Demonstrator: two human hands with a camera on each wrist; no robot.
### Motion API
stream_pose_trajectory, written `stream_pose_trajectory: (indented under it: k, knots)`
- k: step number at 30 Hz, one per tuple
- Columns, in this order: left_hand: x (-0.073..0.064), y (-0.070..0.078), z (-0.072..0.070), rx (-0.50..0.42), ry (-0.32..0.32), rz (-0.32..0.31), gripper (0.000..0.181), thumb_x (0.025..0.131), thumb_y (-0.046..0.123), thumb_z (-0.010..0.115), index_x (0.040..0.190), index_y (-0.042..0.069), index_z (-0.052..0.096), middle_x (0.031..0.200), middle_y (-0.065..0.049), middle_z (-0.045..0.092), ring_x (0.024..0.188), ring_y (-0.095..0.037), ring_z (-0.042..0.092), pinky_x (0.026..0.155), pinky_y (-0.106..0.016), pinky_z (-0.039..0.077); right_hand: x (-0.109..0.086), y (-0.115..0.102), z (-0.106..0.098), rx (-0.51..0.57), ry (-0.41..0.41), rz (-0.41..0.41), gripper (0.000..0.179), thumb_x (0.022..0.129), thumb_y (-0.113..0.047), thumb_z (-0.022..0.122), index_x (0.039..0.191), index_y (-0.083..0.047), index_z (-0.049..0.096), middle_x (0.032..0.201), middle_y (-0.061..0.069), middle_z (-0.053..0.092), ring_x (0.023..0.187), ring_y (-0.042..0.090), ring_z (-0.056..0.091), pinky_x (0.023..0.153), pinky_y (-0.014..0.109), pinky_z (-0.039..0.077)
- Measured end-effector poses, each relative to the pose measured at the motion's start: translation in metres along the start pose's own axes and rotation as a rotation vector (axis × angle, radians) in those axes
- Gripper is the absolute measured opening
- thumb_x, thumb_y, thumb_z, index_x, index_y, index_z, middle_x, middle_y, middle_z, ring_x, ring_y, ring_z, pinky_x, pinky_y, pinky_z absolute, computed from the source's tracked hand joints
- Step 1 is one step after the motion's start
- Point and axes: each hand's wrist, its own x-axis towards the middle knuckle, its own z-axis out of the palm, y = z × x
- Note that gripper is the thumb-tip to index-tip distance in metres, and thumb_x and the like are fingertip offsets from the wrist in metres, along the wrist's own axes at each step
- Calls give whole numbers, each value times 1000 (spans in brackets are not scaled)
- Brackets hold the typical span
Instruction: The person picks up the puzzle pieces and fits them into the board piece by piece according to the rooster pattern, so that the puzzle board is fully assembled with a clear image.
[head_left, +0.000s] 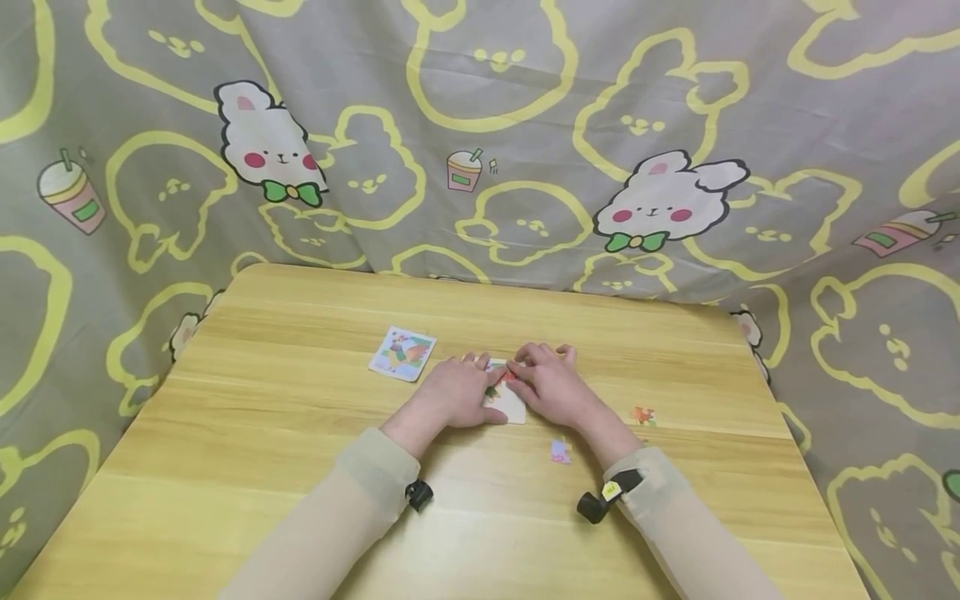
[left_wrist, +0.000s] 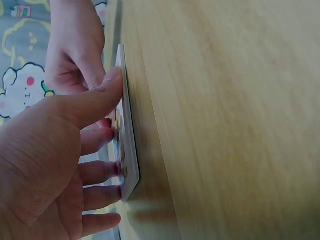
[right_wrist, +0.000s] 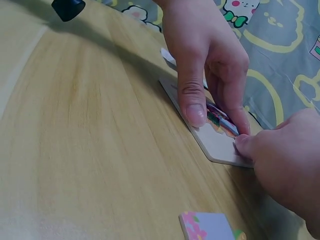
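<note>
A small white puzzle board [head_left: 514, 410] lies flat on the table, partly covered by both hands. My left hand [head_left: 459, 392] rests on its left side; in the left wrist view the thumb lies along the near edge of the board [left_wrist: 130, 150] while extended fingers touch the far part. My right hand [head_left: 555, 387] is at the board's right side, thumb and index finger pinching a reddish puzzle piece [head_left: 508, 376]. Colourful fitted pieces [right_wrist: 215, 120] show between the hands in the right wrist view. Bare white board is visible at the near right corner.
A loose lilac piece with pink flowers [head_left: 560, 451] lies nearer to me, below the right wrist. An orange piece [head_left: 642, 415] is farther right. A square picture card [head_left: 402, 353] lies left of the board. A patterned curtain [head_left: 525, 150] hangs behind the wooden table [head_left: 300, 325].
</note>
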Motion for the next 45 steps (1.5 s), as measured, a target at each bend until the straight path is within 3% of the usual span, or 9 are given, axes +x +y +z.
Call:
stream_pose_trajectory:
  k: [5, 14, 24, 30, 40, 45]
  knots:
    - [1, 1, 0, 32, 5, 6, 93, 90, 79, 62, 163, 24, 46, 164, -16, 43, 146, -40, 45, 116, -54, 41, -1, 2, 0, 38, 6, -5, 40, 104, -33, 71, 134, -7, 74, 124, 4, 62, 115, 26, 59, 100, 69, 28]
    - [3, 1, -3, 77, 10, 23, 93, 89, 81, 62, 161, 23, 49, 161, -15, 48, 144, -37, 49, 118, -53, 39, 4, 6, -1, 128, -7, 62, 39, 100, -32, 77, 131, -9, 75, 122, 2, 62, 111, 23, 58, 100, 66, 24]
    - [-3, -2, -1, 10, 35, 11, 92, 91, 80, 60, 163, 24, 46, 164, -15, 43, 146, -40, 46, 112, -54, 46, 4, 6, -3, 158, -39, 108, 44, 101, -37, 75, 134, -9, 74, 125, 0, 62, 112, 21, 58, 97, 55, 25]
    - [-11, -6, 1, -47, 70, 32, 87, 95, 74, 60, 165, 25, 43, 167, -12, 39, 148, -39, 44, 113, -54, 45, 1, 5, -7, 196, -60, 103, 45, 103, -38, 72, 139, -9, 71, 130, 3, 61, 116, 24, 59, 98, 55, 25]
    - [-32, -17, 8, -111, 74, 51, 81, 98, 65, 64, 160, 15, 49, 165, -16, 40, 146, -38, 46, 113, -54, 45, -29, 9, -29, 259, -57, 115, 43, 105, -32, 70, 140, -8, 69, 136, 2, 59, 113, 21, 61, 98, 49, 24]
    - [-37, -20, 12, -147, 86, 57, 76, 101, 63, 62, 157, 12, 54, 164, -17, 41, 148, -37, 43, 116, -52, 43, -51, 13, -42, 294, -31, 103, 44, 105, -31, 70, 140, -4, 68, 139, 8, 58, 122, 27, 60, 103, 57, 28]
